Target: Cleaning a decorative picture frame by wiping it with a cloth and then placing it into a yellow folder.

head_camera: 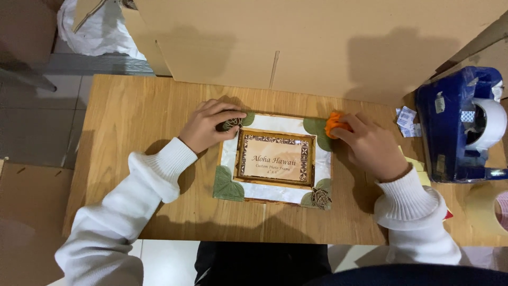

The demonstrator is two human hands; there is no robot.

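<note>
A decorated photo frame (275, 159) lies flat on a wooden table (132, 122). It has a pale mother-of-pearl border, green leaf shapes at the corners and a brown patterned inner border. My left hand (207, 126) rests on its top left corner, fingers over a small dark round ornament (231, 124). My right hand (370, 145) is at the top right corner, fingertips pinching a small orange flower-like piece (334, 123) against the green leaf there. A similar brown ornament (320, 197) sits on the bottom right corner.
A large flat cardboard sheet (317, 42) stands behind the table. A blue tape dispenser (457, 124) with a white tape roll sits at the right, small white packets (407, 121) beside it. A tape roll (484, 206) lies at the right edge. White plastic (95, 29) lies at back left.
</note>
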